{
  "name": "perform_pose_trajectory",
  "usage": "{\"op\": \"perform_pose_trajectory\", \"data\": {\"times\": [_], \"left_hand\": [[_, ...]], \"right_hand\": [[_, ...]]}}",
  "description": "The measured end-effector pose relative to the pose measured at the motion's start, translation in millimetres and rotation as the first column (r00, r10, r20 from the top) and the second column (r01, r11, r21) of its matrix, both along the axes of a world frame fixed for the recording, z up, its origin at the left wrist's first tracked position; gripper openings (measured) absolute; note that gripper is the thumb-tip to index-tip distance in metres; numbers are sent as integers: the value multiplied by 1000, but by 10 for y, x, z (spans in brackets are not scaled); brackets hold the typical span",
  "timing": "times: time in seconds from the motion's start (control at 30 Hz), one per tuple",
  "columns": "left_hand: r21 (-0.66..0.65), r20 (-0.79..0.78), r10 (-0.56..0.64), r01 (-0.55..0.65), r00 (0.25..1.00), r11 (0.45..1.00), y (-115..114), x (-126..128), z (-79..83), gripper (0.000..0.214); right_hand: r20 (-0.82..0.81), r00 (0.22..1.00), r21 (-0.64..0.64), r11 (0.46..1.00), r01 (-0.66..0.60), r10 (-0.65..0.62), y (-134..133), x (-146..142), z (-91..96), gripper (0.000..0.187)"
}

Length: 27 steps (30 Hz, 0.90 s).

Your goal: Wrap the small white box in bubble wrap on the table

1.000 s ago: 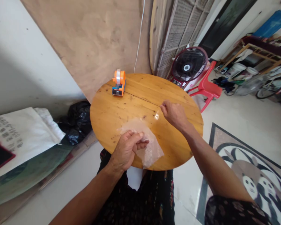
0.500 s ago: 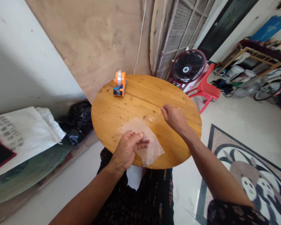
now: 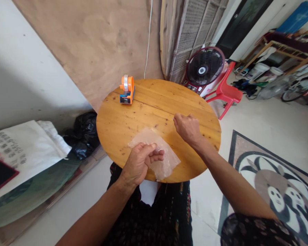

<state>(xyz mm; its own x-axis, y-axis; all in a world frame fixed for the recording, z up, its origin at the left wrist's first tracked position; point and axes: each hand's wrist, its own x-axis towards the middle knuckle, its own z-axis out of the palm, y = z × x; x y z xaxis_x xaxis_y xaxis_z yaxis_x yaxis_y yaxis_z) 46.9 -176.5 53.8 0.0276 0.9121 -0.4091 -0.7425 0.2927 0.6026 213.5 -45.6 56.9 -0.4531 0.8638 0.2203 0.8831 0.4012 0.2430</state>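
A thin, crumpled piece of clear plastic (image 3: 166,162), a sheet or a bag, lies on the round wooden table (image 3: 154,102) near its front edge. Over it is my left hand (image 3: 141,160), thumb and forefinger pinched on the plastic, the other fingers curled. My right hand (image 3: 188,128) is held above the right part of the table with its fingers closed together. Whatever it grips, if anything, is hidden or too clear to see. At the back left of the table stands an orange and blue tape dispenser (image 3: 127,90) with a roll of clear tape, apart from both hands.
A red plastic chair (image 3: 227,90) and a dark red fan (image 3: 205,68) stand behind the table to the right. On the left are a white sack (image 3: 28,143) with a phone (image 3: 1,174) on it and black plastic bags (image 3: 86,128). A plywood board leans behind.
The camera view has shifted slightly. Both hands keep nearly the same pose, the left pinching the plastic and the right closed. A glint left of my right hand is no longer visible.
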Motion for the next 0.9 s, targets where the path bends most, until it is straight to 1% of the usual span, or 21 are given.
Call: {"op": "perform_pose_trajectory", "data": {"times": [0.1, 0.17, 0.3, 0.4, 0.47, 0.53, 0.57, 0.6, 0.63, 0.7, 0.73, 0.77, 0.8, 0.83, 0.9], "left_hand": [[3, -2, -5, 6, 1000, 1000, 3, 8, -4, 26], [4, -6, -7, 7, 1000, 1000, 5, 10, -15, 24], [14, -13, -10, 10, 1000, 1000, 22, 29, -27, 19], [39, -7, -5, 6, 1000, 999, 50, 66, -18, 15], [49, 4, -8, 8, 1000, 999, 70, 89, -15, 14], [46, 6, -19, 19, 1000, 999, 81, 97, -18, 13], [42, 1, -26, 25, 1000, 999, 83, 93, -22, 13], [37, -6, -30, 30, 1000, 999, 81, 85, -27, 13], [30, -15, -32, 32, 999, 999, 76, 72, -34, 14], [13, -30, -29, 30, 999, 999, 56, 41, -48, 15], [5, -33, -27, 27, 999, 1000, 43, 26, -57, 15], [-2, -34, -23, 23, 999, 1000, 28, 13, -66, 16], [-5, -35, -23, 23, 999, 1000, 12, 3, -75, 17], [-3, -37, -28, 28, 999, 1000, -5, -5, -84, 17], [7, -46, -44, 45, 998, 999, -39, -15, -103, 19]], "right_hand": [[12, 998, 35, 998, -59, 58, 77, 34, -66, 36], [26, 996, 43, 995, -88, 87, 152, 59, -123, 34], [36, 988, 23, 988, -153, 152, 292, 80, -251, 29], [-2, 981, 8, 981, -195, 195, 337, 45, -321, 28], [-79, 983, -11, 986, -166, 164, 338, 22, -333, 27], [-225, 971, -60, 994, -95, 79, 328, 24, -318, 25], [-320, 947, -101, 992, -72, 36, 322, 39, -303, 23], [-426, 905, -153, 986, -72, 0, 314, 62, -284, 21], [-534, 845, -206, 974, -98, -28, 306, 92, -264, 20], [-730, 678, -294, 936, -193, -89, 283, 161, -213, 19], [-798, 590, -323, 914, -247, -123, 267, 195, -180, 20], [-843, 515, -342, 893, -291, -155, 246, 225, -140, 21], [-870, 459, -352, 878, -323, -180, 220, 250, -92, 22], [-886, 421, -354, 868, -348, -193, 189, 270, -36, 23], [-902, 384, -348, 857, -380, -196, 114, 293, 94, 25]]}}
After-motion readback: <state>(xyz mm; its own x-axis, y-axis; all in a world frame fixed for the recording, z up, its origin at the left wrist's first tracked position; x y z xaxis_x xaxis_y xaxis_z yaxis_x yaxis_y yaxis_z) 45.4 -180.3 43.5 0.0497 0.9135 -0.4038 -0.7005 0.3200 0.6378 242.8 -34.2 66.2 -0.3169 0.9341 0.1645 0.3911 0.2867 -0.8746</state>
